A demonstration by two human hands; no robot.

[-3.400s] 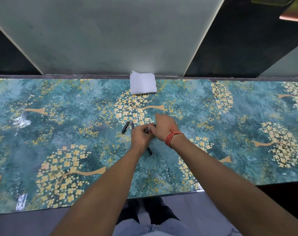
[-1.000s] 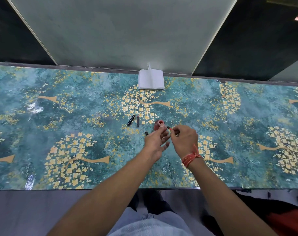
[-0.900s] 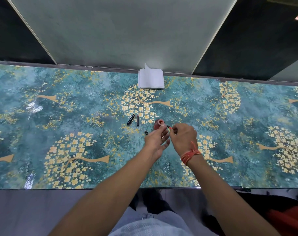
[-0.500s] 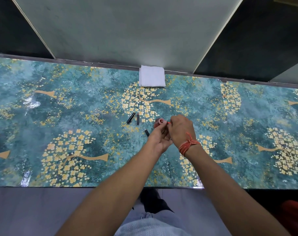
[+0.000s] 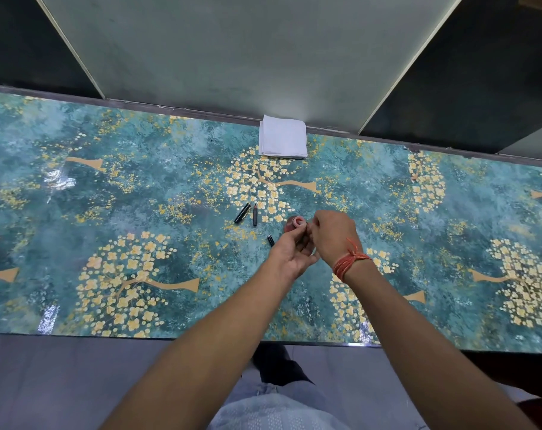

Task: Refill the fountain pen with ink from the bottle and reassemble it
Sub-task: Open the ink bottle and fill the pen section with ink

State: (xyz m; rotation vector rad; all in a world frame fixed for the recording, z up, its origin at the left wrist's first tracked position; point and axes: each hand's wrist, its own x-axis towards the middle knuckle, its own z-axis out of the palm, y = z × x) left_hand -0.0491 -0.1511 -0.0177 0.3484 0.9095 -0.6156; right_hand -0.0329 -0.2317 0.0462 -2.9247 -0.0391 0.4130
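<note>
A long table (image 5: 139, 212) covered in a glossy teal sheet printed with yellow-blossomed trees runs across the view, set against a pale grey wall panel flanked by dark panels. At its far edge lies one folded white tissue pad (image 5: 282, 136), square and flat, touching the wall line.

Near the middle of the table sit three small dark pen parts. One black pen cap (image 5: 242, 213) lies slanted, and just beside it, on its right, lies one slim pen barrel (image 5: 255, 215) with a reddish far end, pointing nearly straight away from the person. The two are close but apart. A third piece, one short black pen section (image 5: 270, 241), lies nearer to the person, just left of the hands.

One ink bottle (image 5: 294, 223), reddish with a round open mouth facing up, stands on the table right at the fingertips of both hands. Its lower half is hidden behind the fingers.

Two bare forearms reach in from the bottom edge. The left hand (image 5: 291, 254) is palm-up and half curled, its fingers touching the near side of the bottle; whether it truly grips the bottle I cannot tell. The right hand (image 5: 331, 234) is closed into a pinch beside the bottle's mouth, knuckles up, and whatever it pinches is too small and too hidden to make out. One red thread band (image 5: 348, 262), wound several times, circles the right wrist. The two hands touch each other at the fingers.
</note>
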